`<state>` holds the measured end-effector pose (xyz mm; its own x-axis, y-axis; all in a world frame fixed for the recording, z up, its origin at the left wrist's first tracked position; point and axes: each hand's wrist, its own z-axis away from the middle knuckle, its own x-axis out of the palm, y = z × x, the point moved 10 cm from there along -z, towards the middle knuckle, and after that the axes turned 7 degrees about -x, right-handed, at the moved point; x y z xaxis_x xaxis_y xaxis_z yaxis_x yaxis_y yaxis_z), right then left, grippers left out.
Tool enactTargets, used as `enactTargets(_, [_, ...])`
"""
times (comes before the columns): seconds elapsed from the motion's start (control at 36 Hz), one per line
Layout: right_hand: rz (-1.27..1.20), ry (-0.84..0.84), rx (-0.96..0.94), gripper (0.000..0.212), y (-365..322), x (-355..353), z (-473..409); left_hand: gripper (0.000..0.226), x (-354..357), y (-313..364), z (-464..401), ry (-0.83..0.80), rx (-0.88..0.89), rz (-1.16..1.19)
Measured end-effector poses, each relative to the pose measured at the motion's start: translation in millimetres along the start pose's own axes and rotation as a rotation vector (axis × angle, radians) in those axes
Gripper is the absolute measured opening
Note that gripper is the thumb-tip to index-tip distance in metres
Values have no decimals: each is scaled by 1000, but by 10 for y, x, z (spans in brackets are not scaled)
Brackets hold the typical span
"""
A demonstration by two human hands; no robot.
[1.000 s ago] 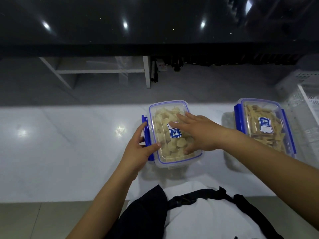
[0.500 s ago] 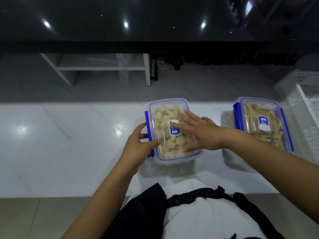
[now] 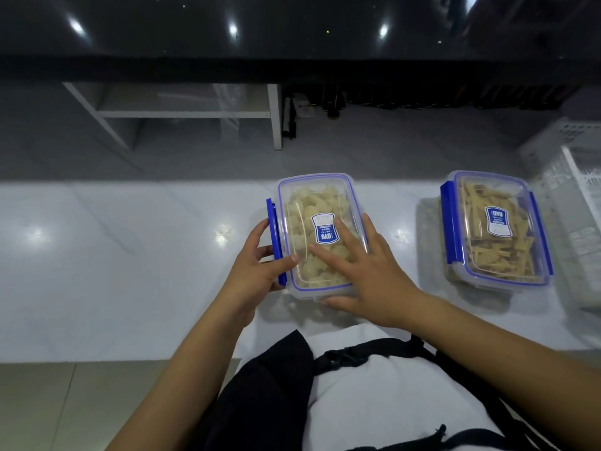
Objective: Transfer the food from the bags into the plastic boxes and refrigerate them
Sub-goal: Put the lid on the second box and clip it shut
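A clear plastic box [image 3: 313, 196] with blue clips and a lid sits on the white counter, filled with pale round food pieces. My left hand [image 3: 255, 266] grips its left side, thumb on the lid by the blue clip [image 3: 275, 239]. My right hand [image 3: 364, 271] lies flat on the lid, fingers spread, thumb under the near edge. A second lidded box [image 3: 497, 229], filled with tan strips, stands apart at the right with its blue clips down.
The white counter [image 3: 113, 255] stretches to the left. A white perforated basket [image 3: 572, 177] stands at the far right. Beyond the counter are a grey floor, a white shelf frame [image 3: 195, 113] and a dark wall.
My right hand slid toward the near right corner of the lid, and its thumb now hooks under the box's near edge. My left hand stays at the left clip.
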<state>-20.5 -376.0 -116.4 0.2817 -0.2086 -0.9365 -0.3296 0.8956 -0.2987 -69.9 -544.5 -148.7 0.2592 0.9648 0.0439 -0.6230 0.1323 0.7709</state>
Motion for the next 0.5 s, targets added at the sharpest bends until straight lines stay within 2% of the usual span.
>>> enactTargets(0.11, [6, 38, -72, 78, -58, -32, 25, 92, 13, 12, -11, -7, 10, -3])
enactTargets(0.25, [-43, 93, -93, 75, -89, -83, 52, 70, 46, -7, -18, 9, 79, -45])
enactTargets(0.5, [-96, 158, -122, 75, -107, -123, 68, 55, 84, -36, -49, 22, 80, 19])
